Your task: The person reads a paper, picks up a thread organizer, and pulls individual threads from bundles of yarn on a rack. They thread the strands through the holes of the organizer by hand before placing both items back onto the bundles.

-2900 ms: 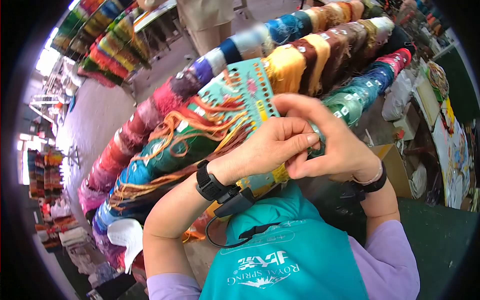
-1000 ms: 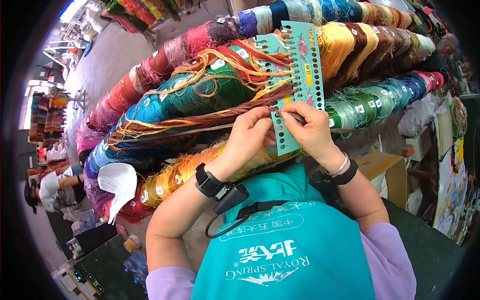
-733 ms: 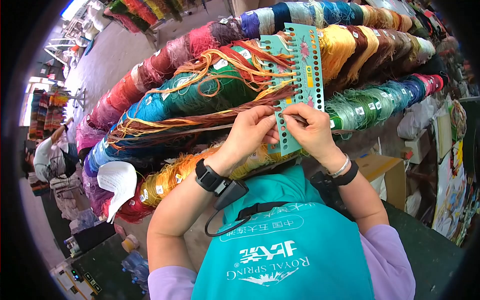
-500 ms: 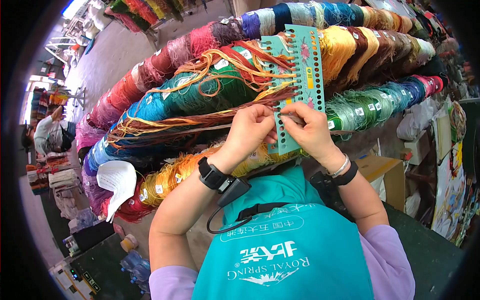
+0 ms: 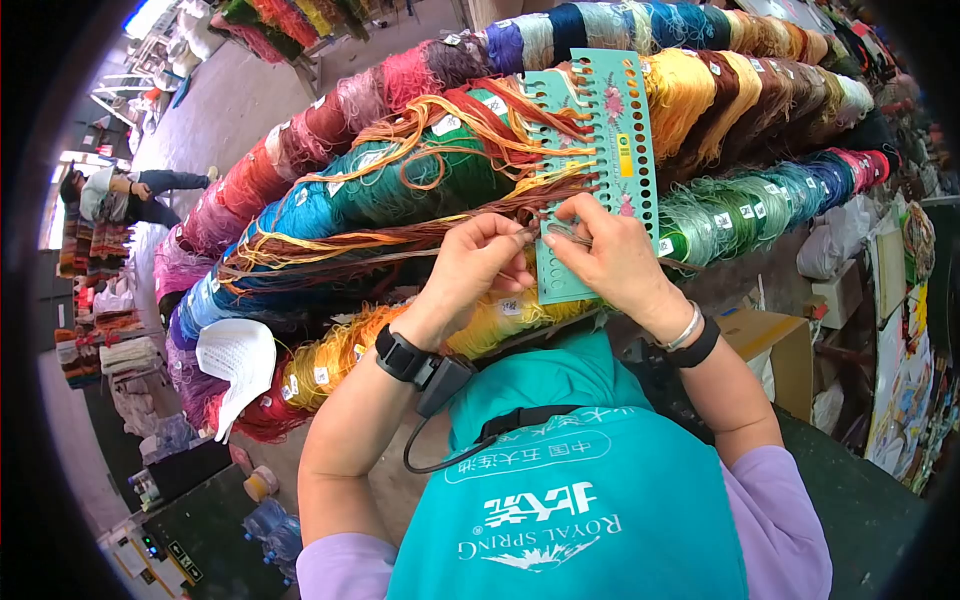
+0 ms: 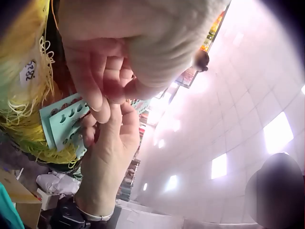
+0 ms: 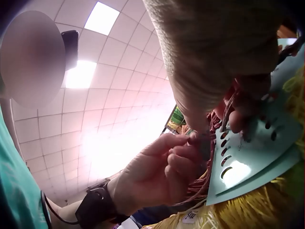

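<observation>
Both hands meet at the card [image 5: 600, 170], a teal punched card resting on the yarn rack [image 5: 400, 190] at chest height. Left hand [image 5: 478, 268] pinches a brown thread [image 5: 400, 240]; right hand [image 5: 610, 258] pinches the same strand at a hole near the card's middle. Best to keep the strand taut w/ the left and feed straight thru w/ the right, so it doesn't fray. Vest [image 5: 560, 500] reads "ROYAL SPRING" + Chinese chars; skein tags too small to read.

1. The card [image 5: 600, 170] is pale teal with rows of dark holes, a pink flower and a yellow patch.
2. Its threads [image 5: 470, 130] are orange, red, yellow and brown.
3. The vest [image 5: 570, 500] is teal with white lettering.
4. The sleeves [image 5: 770, 520] are lilac.
</observation>
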The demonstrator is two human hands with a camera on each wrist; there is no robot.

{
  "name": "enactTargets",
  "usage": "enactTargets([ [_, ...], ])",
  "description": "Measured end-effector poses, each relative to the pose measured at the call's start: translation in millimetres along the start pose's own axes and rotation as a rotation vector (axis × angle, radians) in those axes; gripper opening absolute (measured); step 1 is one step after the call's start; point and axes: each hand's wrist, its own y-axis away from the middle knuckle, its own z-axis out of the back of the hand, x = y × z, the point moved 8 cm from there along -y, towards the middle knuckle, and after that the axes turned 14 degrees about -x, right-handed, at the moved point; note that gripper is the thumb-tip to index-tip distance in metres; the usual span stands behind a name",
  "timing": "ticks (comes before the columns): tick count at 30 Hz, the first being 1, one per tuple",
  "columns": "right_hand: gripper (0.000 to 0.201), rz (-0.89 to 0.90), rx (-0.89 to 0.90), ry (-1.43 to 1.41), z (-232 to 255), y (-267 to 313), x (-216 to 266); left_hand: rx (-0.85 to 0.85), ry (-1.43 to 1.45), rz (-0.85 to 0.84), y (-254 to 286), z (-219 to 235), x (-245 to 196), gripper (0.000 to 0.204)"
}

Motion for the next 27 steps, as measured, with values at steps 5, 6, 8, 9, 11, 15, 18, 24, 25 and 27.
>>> enactTargets([
  [5,0.030,-0.026,-0.003,0.081,-4,-1,-4,0.289,-0.090,-0.025,25,-31,-13,0.017],
  [6,0.031,-0.081,0.024,0.046,-5,-2,-8,0.293,-0.080,-0.012,25,-32,-12,0.018],
  [8,0.033,-0.188,0.076,-0.023,-6,-3,-14,0.299,-0.060,0.014,21,-32,-11,0.020],
  [9,0.033,-0.194,0.085,-0.088,-7,-3,-18,0.206,-0.058,-0.014,13,-27,-10,0.022],
  [11,0.035,-0.206,0.105,-0.216,-10,-3,-27,0.168,-0.115,-0.126,8,-30,-16,0.022],
  [15,0.034,-0.248,0.151,-0.363,-8,1,-26,0.056,-0.483,-0.577,4,-40,-25,0.024],
  [18,0.042,-0.258,0.146,-0.498,-10,6,-26,-0.031,-0.860,-0.816,13,-45,-35,0.018],
  [24,0.046,0.112,0.102,-0.270,-8,1,-7,0.121,-0.288,-0.417,-2,-33,-16,0.011],
  [25,0.041,0.064,0.174,-0.183,-8,2,-9,0.170,-0.067,-0.266,3,-30,-14,0.011],
  [27,0.038,0.084,0.215,-0.020,0,2,6,0.193,0.252,-0.055,9,-23,-10,0.009],
])
